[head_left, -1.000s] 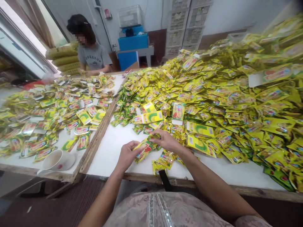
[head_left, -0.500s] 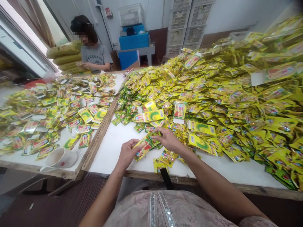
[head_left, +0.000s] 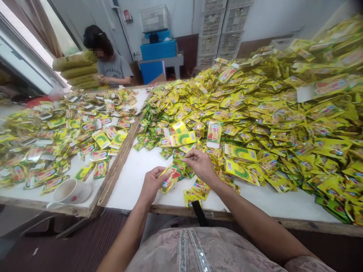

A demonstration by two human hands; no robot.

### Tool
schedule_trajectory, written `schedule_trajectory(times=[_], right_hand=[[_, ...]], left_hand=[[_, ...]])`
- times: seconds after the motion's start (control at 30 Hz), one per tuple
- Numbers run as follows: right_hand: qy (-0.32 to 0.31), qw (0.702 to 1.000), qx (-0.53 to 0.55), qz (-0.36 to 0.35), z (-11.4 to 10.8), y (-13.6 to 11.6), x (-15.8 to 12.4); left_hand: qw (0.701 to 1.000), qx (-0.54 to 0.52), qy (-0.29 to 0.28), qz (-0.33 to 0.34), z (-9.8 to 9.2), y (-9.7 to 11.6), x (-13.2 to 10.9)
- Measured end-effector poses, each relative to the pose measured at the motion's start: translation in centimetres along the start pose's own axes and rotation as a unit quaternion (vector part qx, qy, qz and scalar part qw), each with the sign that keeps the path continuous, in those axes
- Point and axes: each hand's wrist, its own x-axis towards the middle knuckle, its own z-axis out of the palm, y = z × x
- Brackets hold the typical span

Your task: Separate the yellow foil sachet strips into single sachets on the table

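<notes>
My left hand (head_left: 153, 183) is closed on a small flat yellow-green carton (head_left: 169, 180) with red fruit printed on it, held just above the white tabletop (head_left: 130, 177). Thumb on top, it grips the carton's left end. At the other end, the fingers of my right hand (head_left: 200, 164) are pinched together; what is between them, if anything, is too small to make out. Green sachets (head_left: 179, 165) show beside the carton, under my right fingertips. Several yellow sachets (head_left: 198, 189) lie nearer the table edge. Just beyond my hands are flat yellow cartons (head_left: 183, 139).
A big heap of yellow sachets (head_left: 255, 109) covers the table's right side. Left of a wooden divider (head_left: 119, 158) lie many filled-looking cartons (head_left: 99, 155) and a white mug (head_left: 65, 190). Across the table a person (head_left: 115, 70) works beside stacked sacks (head_left: 75, 68).
My right fingertips have shifted slightly up and are pinched closer together. My left hand keeps hold of the carton. The person across has bent the head lower.
</notes>
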Motion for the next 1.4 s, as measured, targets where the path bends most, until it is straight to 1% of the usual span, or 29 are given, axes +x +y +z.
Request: schedule_trajectory(times=[0.07, 0.13, 0.2, 0.3, 0.33, 0.43, 0.5, 0.57, 0.67, 0.73, 0.83, 0.93, 1.0, 1.03, 1.07, 1.13, 1.2, 1.23, 1.3, 1.37, 1.4], right_hand=[[0.035, 0.999, 0.029, -0.003, 0.4, 0.2, -0.2], [0.048, 0.998, 0.040, -0.011, 0.7, 0.4, -0.5], [0.018, 0.999, 0.022, -0.016, 0.6, 0.5, -0.8], [-0.032, 0.997, -0.064, -0.027, 0.0, 0.4, -1.1], [-0.033, 0.994, -0.098, -0.044, -0.2, 0.3, -1.2], [-0.006, 0.978, -0.172, -0.117, -0.4, 0.1, -1.5], [-0.016, 0.968, -0.198, -0.153, -0.2, 0.0, -1.7], [-0.027, 0.962, -0.208, -0.175, 0.1, 0.0, -1.9], [-0.014, 0.959, -0.208, -0.193, 0.3, 0.1, -1.9], [-0.017, 0.956, -0.214, -0.198, 0.4, 0.1, -1.9], [-0.037, 0.957, -0.227, -0.175, 0.6, 0.2, -1.9], [-0.050, 0.970, -0.216, -0.094, 0.9, 0.1, -2.2], [-0.067, 0.980, -0.183, -0.031, 0.9, 0.0, -2.5], [-0.077, 0.983, -0.164, -0.011, 0.9, 0.0, -2.7], [-0.085, 0.985, -0.148, -0.002, 0.9, -0.1, -2.8], [-0.084, 0.986, -0.139, -0.018, 0.9, 0.0, -3.1], [-0.062, 0.986, -0.145, -0.043, 1.1, 0.3, -3.3], [-0.052, 0.987, -0.143, -0.041, 1.2, 0.4, -3.4], [-0.052, 0.992, -0.119, -0.001, 1.3, 0.6, -3.3], [-0.081, 0.993, -0.073, 0.048, 1.2, 0.5, -3.1], [-0.093, 0.993, -0.060, 0.051, 1.0, 0.3, -3.0]], left_hand=[[1.000, -0.015, -0.007, -0.013, 0.1, 0.1, 0.0], [0.999, -0.027, -0.014, -0.023, 0.2, 0.3, 0.0], [0.999, -0.044, -0.014, -0.024, 0.4, 0.5, -0.1], [0.998, -0.061, -0.011, -0.024, 0.5, 0.5, -0.2], [0.998, -0.062, -0.013, -0.024, 0.5, 0.5, -0.2], [0.998, -0.051, -0.020, -0.022, 0.5, 0.3, -0.3], [0.999, -0.041, -0.016, -0.017, 0.4, 0.2, -0.3], [0.999, -0.033, -0.014, -0.011, 0.2, 0.2, -0.4], [0.999, -0.018, -0.025, -0.008, -0.1, 0.3, -0.5], [0.999, -0.018, -0.027, -0.007, -0.3, 0.2, -0.6], [0.999, -0.036, -0.017, -0.014, -0.3, -0.3, -0.6], [0.998, -0.049, -0.003, -0.031, 0.1, -0.7, -0.7], [0.997, -0.063, 0.017, -0.033, 0.4, -0.9, -0.7], [0.997, -0.071, 0.028, -0.032, 0.5, -0.9, -0.6], [0.996, -0.077, 0.037, -0.029, 0.6, -0.8, -0.6], [0.996, -0.076, 0.043, -0.020, 0.6, -0.7, -0.6], [0.997, -0.058, 0.039, -0.009, 0.6, -0.7, -0.6], [0.998, -0.049, 0.038, -0.004, 0.6, -0.7, -0.6], [0.998, -0.036, 0.043, 0.008, 0.8, -0.8, -0.6], [0.998, -0.037, 0.047, 0.018, 0.9, -0.9, -0.7], [0.998, -0.040, 0.045, 0.021, 1.0, -0.9, -0.7]])
